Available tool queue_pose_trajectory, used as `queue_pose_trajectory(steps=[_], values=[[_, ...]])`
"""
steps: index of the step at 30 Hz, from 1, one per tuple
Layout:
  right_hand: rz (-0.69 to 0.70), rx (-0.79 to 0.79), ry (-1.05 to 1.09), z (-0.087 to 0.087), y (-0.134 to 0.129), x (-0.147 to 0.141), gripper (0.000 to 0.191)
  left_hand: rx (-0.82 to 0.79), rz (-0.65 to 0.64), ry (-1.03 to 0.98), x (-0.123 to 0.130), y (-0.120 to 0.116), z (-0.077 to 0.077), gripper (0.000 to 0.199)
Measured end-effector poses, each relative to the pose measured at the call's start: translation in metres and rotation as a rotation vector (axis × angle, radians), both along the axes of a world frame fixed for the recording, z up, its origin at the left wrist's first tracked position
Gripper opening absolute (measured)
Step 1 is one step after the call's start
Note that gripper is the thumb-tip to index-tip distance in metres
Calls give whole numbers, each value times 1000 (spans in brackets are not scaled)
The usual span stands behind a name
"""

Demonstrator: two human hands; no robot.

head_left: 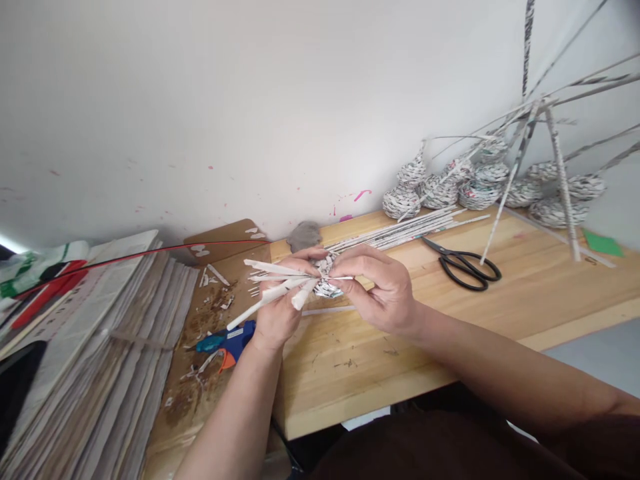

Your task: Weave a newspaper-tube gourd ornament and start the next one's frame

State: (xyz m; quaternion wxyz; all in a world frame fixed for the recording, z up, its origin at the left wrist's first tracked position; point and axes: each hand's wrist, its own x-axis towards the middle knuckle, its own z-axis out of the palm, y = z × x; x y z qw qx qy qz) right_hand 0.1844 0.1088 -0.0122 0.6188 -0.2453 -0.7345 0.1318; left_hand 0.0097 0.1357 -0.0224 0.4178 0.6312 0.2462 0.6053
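Observation:
A small woven paper piece (327, 288) with several paper strips fanning out to the left is held above the wooden table. Its left side is gripped by my left hand (283, 313), whose fingers are partly hidden behind the strips. My right hand (383, 287) pinches a thin paper end at the right side of the piece, thumb and forefinger together. Behind my hands lies a bundle of long rolled paper sticks (400, 230). Black-handled scissors (463, 265) rest to the right of them.
Several woven gourd-like paper shapes (400, 202) stand along the wall under leaning paper sticks. A blue glue gun (237, 341) lies at left, beside a tall newspaper stack (125, 333). A green card (603, 243) is at far right, a grey lump (303, 235) near the wall.

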Motion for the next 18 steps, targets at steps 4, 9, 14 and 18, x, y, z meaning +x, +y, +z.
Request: queue_pose_trajectory(steps=[4,9,14,18], values=[[29,-13,4,-3,6,-2,10,11,-24,-30,-1,1,-4,7],[-30,-255,-127,5,11,12,18,-80,-11,-128,-5,11,-8,8],[-488,-454,-572,-11,11,97,24,-125,-68,-227,-6,12,-3,10],[-810,-595,-827,-44,-1,187,16,-228,-93,-318,-4,8,3,13]])
